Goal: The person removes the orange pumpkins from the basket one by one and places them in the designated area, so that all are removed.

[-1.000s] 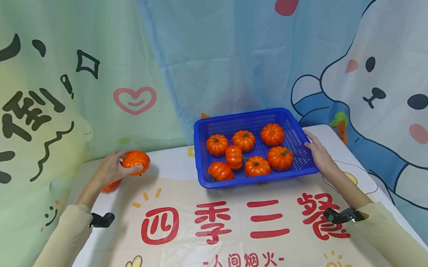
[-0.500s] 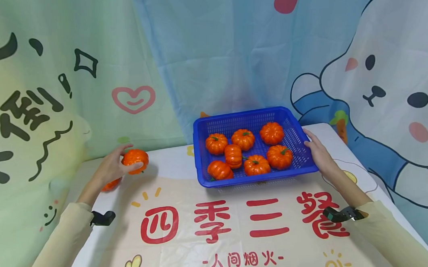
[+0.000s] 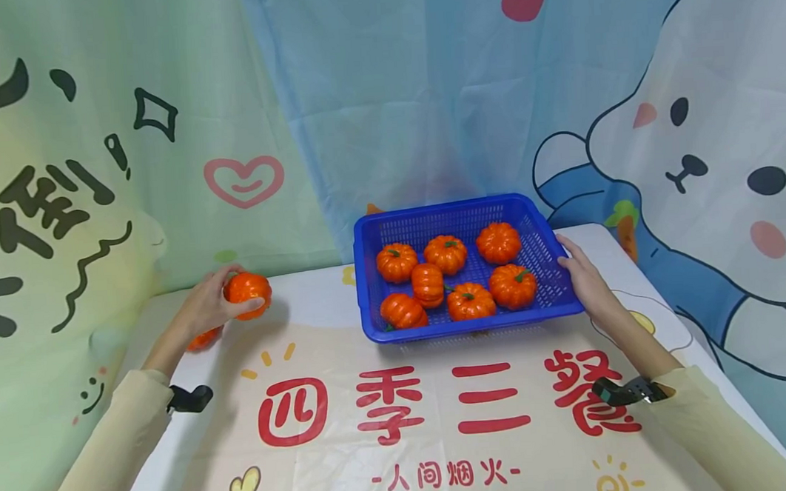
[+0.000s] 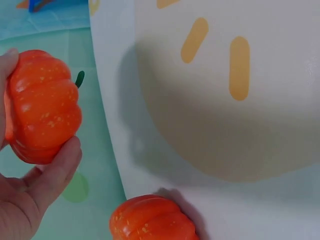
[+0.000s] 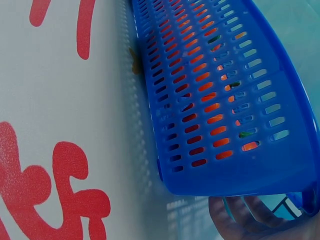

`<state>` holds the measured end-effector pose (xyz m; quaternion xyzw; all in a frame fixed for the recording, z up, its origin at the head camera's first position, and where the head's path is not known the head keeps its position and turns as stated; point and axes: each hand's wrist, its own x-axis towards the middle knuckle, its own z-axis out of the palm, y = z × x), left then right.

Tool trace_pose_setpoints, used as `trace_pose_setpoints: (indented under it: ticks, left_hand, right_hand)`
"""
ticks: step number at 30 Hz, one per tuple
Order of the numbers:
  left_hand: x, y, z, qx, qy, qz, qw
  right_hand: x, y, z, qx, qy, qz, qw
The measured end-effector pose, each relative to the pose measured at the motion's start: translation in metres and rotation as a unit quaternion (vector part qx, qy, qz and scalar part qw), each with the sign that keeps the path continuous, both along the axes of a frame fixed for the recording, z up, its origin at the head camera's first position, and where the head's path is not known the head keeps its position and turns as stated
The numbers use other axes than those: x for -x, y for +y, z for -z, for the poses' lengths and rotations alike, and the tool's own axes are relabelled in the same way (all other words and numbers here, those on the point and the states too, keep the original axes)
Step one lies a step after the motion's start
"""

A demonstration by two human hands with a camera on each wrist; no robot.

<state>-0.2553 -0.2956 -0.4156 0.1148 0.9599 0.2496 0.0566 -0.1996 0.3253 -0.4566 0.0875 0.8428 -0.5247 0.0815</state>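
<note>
My left hand grips a small orange pumpkin between thumb and fingers, at the far left of the table. In the left wrist view that pumpkin shows a dark green stem and stands off the tabletop. A second pumpkin lies on the table below it, partly covered by my left hand in the head view. My right hand holds the right end of a blue plastic basket, its fingers aside, at the rim. Several orange pumpkins lie inside the basket.
A white table carries a beige printed mat with red characters. Behind the table hangs a printed curtain, close to the basket's back edge. A thin cord lies at the right side.
The left fingers have closed in around the pumpkin after a brief loosening half a second ago. Basket and right hand keep their places; the head view has shifted slightly.
</note>
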Motion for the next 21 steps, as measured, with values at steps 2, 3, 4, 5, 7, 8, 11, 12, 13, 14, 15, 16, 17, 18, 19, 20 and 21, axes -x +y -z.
trace_pose_setpoints:
  ticks: [2,3,4,5,7,8,11,12,13,14,15,16,17,18,19,20,21]
  left_hand:
    - [-0.0003,0.0002,-0.0009,0.003,-0.004,0.002,1.0]
    - [-0.0007,0.0001,-0.0014,0.005,-0.006,0.002,1.0]
    - [-0.0012,0.0003,-0.002,0.006,-0.007,0.003,1.0]
    - [-0.0017,0.0003,-0.0026,0.008,-0.007,0.005,0.9999]
    - [-0.0022,0.0005,-0.0031,0.011,-0.006,0.006,0.9999]
    - [-0.0021,0.0003,-0.003,0.011,-0.005,0.007,0.9999]
    - [-0.0008,0.0,-0.0021,0.007,-0.001,0.007,0.9999]
    - [-0.0005,0.0001,-0.0018,0.005,0.0,0.007,1.0]
    - [-0.0001,0.0,-0.0016,0.002,0.002,0.008,1.0]
    - [0.0002,-0.0003,-0.0013,0.0,0.004,0.01,0.9999]
    - [0.0001,-0.0003,-0.0013,0.001,0.007,0.011,0.9999]
    - [0.0001,-0.0005,-0.0013,0.002,0.008,0.012,0.9999]
    - [-0.0002,-0.0005,-0.0015,0.003,0.01,0.013,0.9999]
    - [-0.0007,-0.0007,-0.0016,0.006,0.009,0.013,0.9999]
    - [-0.0008,-0.001,-0.0016,0.008,0.01,0.013,0.9998]
    - [-0.0014,-0.0011,-0.0017,0.008,0.01,0.013,0.9998]
    - [-0.0018,-0.001,-0.0017,0.009,0.011,0.013,0.9998]
  right_hand:
    - [0.0012,0.0007,0.0006,0.001,0.0,-0.001,1.0]
    - [0.0019,0.001,0.001,0.002,0.0,-0.001,1.0]
    - [0.0022,0.0011,0.0012,0.002,0.001,-0.002,1.0]
    - [0.0027,0.0015,0.0015,0.003,0.001,-0.002,1.0]
    - [0.0038,0.0021,0.002,0.005,0.0,-0.003,1.0]
    - [0.004,0.0022,0.0021,0.005,0.0,-0.003,1.0]
    - [0.0036,0.0019,0.0014,0.006,0.0,-0.003,1.0]
    - [0.003,0.0015,0.0008,0.005,0.001,-0.003,1.0]
    - [0.0023,0.0011,0.0001,0.004,0.001,-0.002,1.0]
    - [0.0015,0.0006,-0.0007,0.004,0.001,-0.002,1.0]
    - [0.0007,0.0001,-0.0015,0.004,0.001,-0.002,1.0]
    - [-0.0001,-0.0004,-0.0021,0.004,0.0,-0.001,1.0]
    - [-0.0007,-0.0006,-0.0023,0.004,0.0,0.0,1.0]
    - [-0.0012,-0.0006,-0.0025,0.005,-0.001,-0.001,1.0]
    - [-0.0014,-0.0004,-0.0023,0.005,-0.001,-0.001,1.0]
    - [-0.0016,-0.0002,-0.0021,0.006,-0.002,-0.002,1.0]
    - [-0.0016,0.0001,-0.0018,0.006,-0.002,-0.003,1.0]
